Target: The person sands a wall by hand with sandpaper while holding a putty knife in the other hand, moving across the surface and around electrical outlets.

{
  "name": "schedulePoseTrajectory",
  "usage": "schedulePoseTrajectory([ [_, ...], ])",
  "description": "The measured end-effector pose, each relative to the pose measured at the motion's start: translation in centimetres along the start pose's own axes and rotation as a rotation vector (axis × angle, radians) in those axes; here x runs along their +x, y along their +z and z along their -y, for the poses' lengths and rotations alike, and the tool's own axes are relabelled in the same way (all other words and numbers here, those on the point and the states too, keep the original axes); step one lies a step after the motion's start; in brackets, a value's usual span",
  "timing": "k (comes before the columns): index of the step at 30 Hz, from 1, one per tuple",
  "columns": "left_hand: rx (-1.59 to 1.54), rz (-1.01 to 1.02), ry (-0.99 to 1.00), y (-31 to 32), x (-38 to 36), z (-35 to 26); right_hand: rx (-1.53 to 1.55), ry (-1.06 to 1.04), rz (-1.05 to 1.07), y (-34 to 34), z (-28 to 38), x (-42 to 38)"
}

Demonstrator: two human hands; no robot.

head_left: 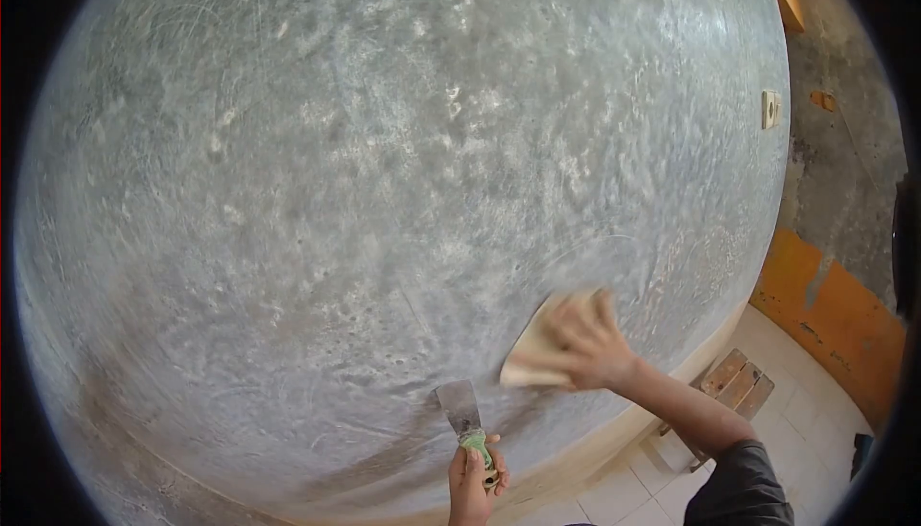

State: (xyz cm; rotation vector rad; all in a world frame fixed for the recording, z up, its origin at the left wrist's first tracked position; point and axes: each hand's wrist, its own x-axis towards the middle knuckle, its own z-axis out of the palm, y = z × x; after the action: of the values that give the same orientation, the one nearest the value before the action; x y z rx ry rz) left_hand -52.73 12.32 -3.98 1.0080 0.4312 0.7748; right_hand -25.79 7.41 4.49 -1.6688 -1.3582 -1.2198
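Note:
My left hand [472, 476] is wrapped around the green handle of a putty knife [460, 406], low in the view. The knife's metal blade points up, close to the grey wall [384, 190]. To the right, my right hand [590, 344] presses a cream sheet of sandpaper [537, 349] against the wall, blurred by motion. Its fingers lie over the sheet, and the sheet's rough face is hidden against the wall. Pale patches, scratches and small pits mark the wall surface.
A small wooden stool [737, 382] stands on the tiled floor [614, 488] at lower right. A wall socket [770, 110] sits near the wall's right edge. Beyond it is another wall with an orange lower band [835, 320].

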Motion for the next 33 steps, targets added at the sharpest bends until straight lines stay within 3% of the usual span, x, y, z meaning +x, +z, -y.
schedulePoseTrajectory([
  [2, -0.006, 0.026, 0.009, -0.4, 0.0, 0.1, -0.172, -0.574, 0.172, -1.0, -1.2, 0.4],
  [3, -0.021, 0.053, 0.016, -0.4, 0.0, 0.2, -0.134, -0.347, 0.052, -3.2, -1.9, 3.4],
  [4, -0.022, 0.046, 0.018, -0.3, 0.0, 0.3, -0.128, -0.351, 0.052, -3.5, -2.9, 5.0],
  [6, -0.021, 0.004, -0.012, 0.0, 0.1, 0.5, 0.395, 0.488, -0.447, -3.7, -4.2, 6.9],
  [8, -0.019, -0.008, 0.012, 0.4, -0.1, 0.7, -0.072, 0.265, -0.254, -2.0, -2.7, 6.6],
  [9, -0.018, -0.015, 0.038, 0.4, -0.1, 0.7, -0.057, -0.019, 0.032, -2.4, -0.9, 3.9],
  [10, -0.020, -0.028, 0.046, 0.6, -0.1, 0.6, -0.044, -0.028, 0.032, -2.3, -1.0, 3.7],
  [12, -0.079, -0.024, 0.035, 0.8, -0.4, 0.4, -0.089, -0.669, 0.188, -1.9, -1.6, 3.3],
  [13, -0.086, -0.038, 0.046, 0.8, -0.5, 0.6, -0.116, -0.481, 0.099, -2.3, -2.7, 4.8],
  [14, -0.054, -0.051, 0.054, 0.7, -0.5, 0.9, -0.107, -0.494, 0.097, -2.7, -2.8, 6.0],
  [16, -0.025, -0.072, 0.064, 0.6, -0.4, 1.7, 0.226, 0.150, -0.320, -3.6, -2.2, 7.6],
  [17, -0.049, -0.107, 0.042, 0.6, -0.3, 2.1, 0.079, 0.202, -0.261, -3.6, -0.7, 7.4],
  [18, -0.071, -0.143, 0.019, 0.5, -0.4, 2.3, -0.082, 0.127, -0.173, -2.2, 1.0, 6.1],
  [20, -0.067, -0.157, 0.018, 0.7, -0.8, 2.0, 0.056, -0.335, 0.217, -1.0, 3.7, 1.5],
  [21, -0.065, -0.162, 0.015, 0.8, -0.8, 1.9, 0.061, -0.347, 0.218, -1.1, 3.6, 1.8],
  [23, -0.056, -0.136, 0.070, 0.5, -0.7, 1.6, -0.033, -0.288, 0.100, -1.9, 3.0, 3.8],
  [25, -0.035, -0.127, 0.116, -0.1, -1.1, 1.1, 0.005, 0.067, -0.069, -4.1, 2.6, 7.8],
  [28, -0.011, -0.131, 0.098, -1.2, -1.6, 0.3, 0.201, 0.269, -0.206, -3.8, 3.9, 9.0],
  [33, -0.032, -0.142, 0.182, -5.2, -2.7, -1.4, 0.047, 0.147, 0.110, 2.7, 13.9, -3.5],
])
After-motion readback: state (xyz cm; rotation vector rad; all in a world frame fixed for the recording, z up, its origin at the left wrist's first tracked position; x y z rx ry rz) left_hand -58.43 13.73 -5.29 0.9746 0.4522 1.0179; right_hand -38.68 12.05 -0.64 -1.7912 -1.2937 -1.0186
